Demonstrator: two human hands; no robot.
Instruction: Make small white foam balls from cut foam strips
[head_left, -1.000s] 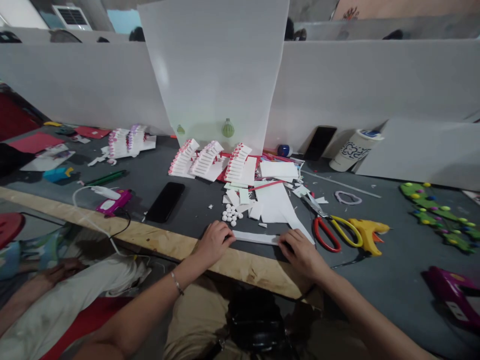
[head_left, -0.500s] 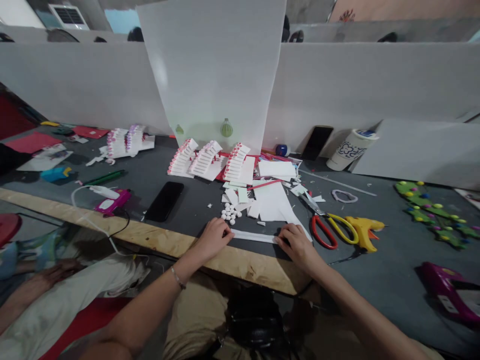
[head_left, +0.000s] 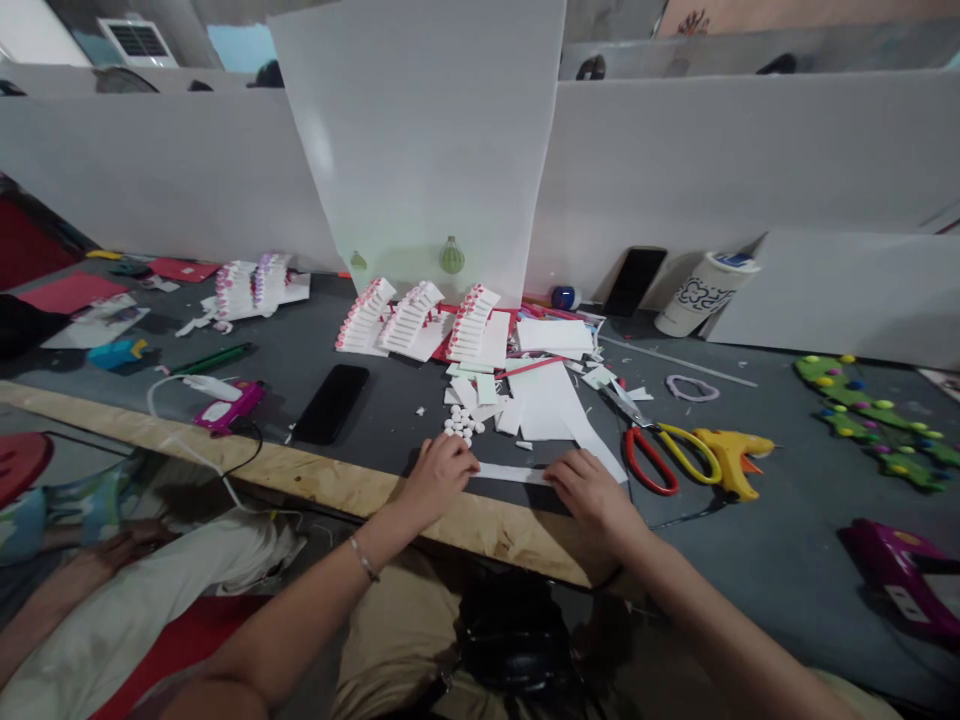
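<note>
A narrow white paper strip (head_left: 511, 473) lies along the front of the dark tabletop, stretched between both my hands. My left hand (head_left: 441, 472) has its fingers closed on the strip's left end. At the other end, my right hand (head_left: 589, 487) presses its curled fingers down on the strip. Both strip ends are hidden beneath the fingertips. Just behind my left hand is a small heap of white balls (head_left: 459, 424). White paper sheets (head_left: 546, 400) and cut scraps lie behind the strip. Red-and-yellow-handled scissors (head_left: 651, 440) rest open to the right.
A yellow glue gun (head_left: 739, 460) lies beside the scissors. Three fan-like white paper pieces with pink tips (head_left: 411, 318) stand at the back. A black phone (head_left: 330, 403) lies left. A patterned cup (head_left: 705, 295) leans at the back right. Another person's hand (head_left: 124, 548) is at lower left.
My hands have come slightly closer together, covering more of the strip's ends. My left hand moved a little right, and its fingers now lie flatter over the strip.
</note>
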